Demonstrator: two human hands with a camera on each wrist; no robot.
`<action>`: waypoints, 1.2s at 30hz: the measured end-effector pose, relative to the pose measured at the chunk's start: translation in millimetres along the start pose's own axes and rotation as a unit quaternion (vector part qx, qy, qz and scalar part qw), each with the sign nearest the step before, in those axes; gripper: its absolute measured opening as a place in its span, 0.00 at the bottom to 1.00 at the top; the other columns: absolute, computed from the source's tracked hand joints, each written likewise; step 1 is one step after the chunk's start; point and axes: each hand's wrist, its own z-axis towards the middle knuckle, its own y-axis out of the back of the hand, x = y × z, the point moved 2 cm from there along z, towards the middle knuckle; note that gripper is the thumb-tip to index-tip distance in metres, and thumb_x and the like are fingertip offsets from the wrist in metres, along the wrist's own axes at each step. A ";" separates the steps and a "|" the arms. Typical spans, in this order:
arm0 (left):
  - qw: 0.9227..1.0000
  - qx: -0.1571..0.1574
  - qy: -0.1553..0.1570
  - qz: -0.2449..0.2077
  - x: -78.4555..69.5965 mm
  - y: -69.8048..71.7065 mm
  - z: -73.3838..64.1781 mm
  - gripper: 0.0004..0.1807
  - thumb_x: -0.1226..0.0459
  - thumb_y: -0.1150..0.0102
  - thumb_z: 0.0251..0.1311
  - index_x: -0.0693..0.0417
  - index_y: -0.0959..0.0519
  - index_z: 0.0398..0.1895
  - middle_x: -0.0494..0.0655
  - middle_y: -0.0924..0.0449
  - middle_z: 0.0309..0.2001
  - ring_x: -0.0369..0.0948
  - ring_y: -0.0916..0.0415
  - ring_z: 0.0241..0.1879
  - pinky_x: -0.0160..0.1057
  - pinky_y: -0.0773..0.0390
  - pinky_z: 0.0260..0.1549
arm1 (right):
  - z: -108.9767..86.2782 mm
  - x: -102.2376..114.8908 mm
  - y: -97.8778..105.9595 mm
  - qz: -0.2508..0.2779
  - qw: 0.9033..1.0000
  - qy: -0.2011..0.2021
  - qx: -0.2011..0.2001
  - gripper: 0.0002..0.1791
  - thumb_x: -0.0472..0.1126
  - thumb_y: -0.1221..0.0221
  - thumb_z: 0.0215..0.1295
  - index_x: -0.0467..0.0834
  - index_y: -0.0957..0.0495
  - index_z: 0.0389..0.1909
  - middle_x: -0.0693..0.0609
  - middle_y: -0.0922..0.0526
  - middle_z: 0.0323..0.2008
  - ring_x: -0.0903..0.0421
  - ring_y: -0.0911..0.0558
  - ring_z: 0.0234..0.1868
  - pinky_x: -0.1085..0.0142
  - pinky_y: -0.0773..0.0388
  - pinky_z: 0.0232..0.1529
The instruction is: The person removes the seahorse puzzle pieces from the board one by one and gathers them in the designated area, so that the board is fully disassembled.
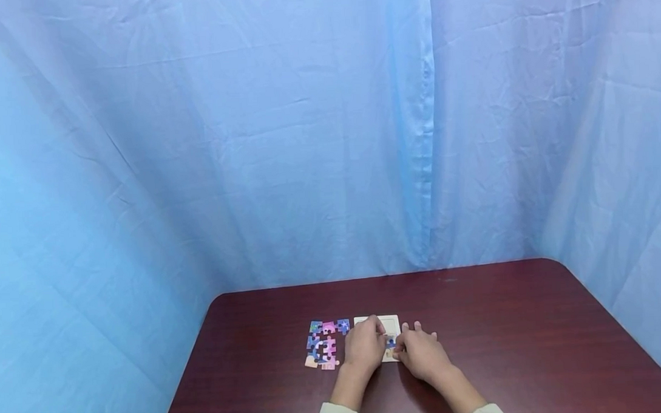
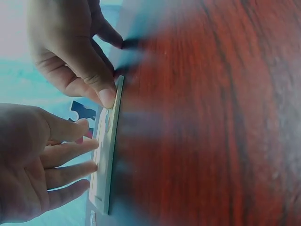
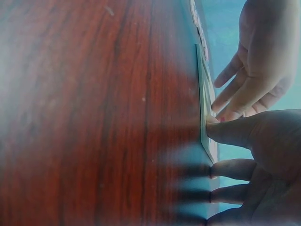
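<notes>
A pale puzzle tray (image 1: pixel 390 318) lies flat on the table, with a few blue and tan pieces (image 1: pixel 390 343) in its near part. Over its left side my left hand (image 1: pixel 364 344) pinches a dark puzzle piece (image 2: pixel 84 110) by thumb and forefinger, tilted up off the tray; its other fingers reach down to the tray surface. From the right comes my right hand (image 1: pixel 424 354), its thumb (image 3: pixel 217 128) pressing on the tray at the near edge. The right hand's outer fingers (image 3: pixel 231 194) stretch down to the tabletop beside the tray. Much of the tray is hidden under both hands.
Left of the tray lie several loose puzzle pieces (image 1: pixel 329 347) in pink, blue and purple, close together on the dark red wooden table (image 1: pixel 504 322). Blue curtains (image 1: pixel 306 140) hang behind the table and on both sides.
</notes>
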 end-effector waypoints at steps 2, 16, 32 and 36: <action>1.000 0.008 0.004 -0.013 1.2 1.2 -0.4 0.10 0.64 0.25 0.59 0.46 0.20 0.28 0.39 0.17 0.24 0.35 0.25 0.23 0.37 0.28 0.27 | -0.3 -0.1 -0.6 0.001 1.000 -0.003 0.003 0.13 0.39 0.26 0.60 0.52 0.20 0.22 0.54 0.09 0.34 0.35 0.13 0.59 0.22 0.28 0.57; 0.999 -0.020 0.028 -0.042 16.3 13.5 -4.1 0.05 0.59 0.26 0.63 0.46 0.14 0.34 0.37 0.12 0.29 0.32 0.21 0.27 0.34 0.27 0.28 | -1.5 1.1 -2.1 -0.012 1.000 -0.007 0.001 0.15 0.38 0.26 0.60 0.52 0.23 0.21 0.47 0.08 0.41 0.32 0.15 0.61 0.21 0.30 0.57; 0.991 -0.010 0.106 -0.076 38.9 35.0 -11.2 0.03 0.62 0.28 0.64 0.50 0.09 0.36 0.40 0.12 0.32 0.35 0.20 0.31 0.39 0.21 0.32 | -2.1 1.5 -2.0 -0.016 1.000 -0.011 0.004 0.16 0.39 0.27 0.62 0.52 0.25 0.21 0.32 0.17 0.63 0.25 0.24 0.69 0.20 0.31 0.58; 0.988 -0.011 0.119 -0.095 43.9 40.5 -12.6 0.02 0.62 0.27 0.63 0.49 0.12 0.34 0.36 0.16 0.27 0.30 0.25 0.27 0.35 0.27 0.27 | -1.0 2.0 -1.9 -0.015 1.000 -0.010 0.003 0.16 0.40 0.28 0.62 0.52 0.25 0.21 0.36 0.14 0.60 0.28 0.22 0.68 0.22 0.29 0.57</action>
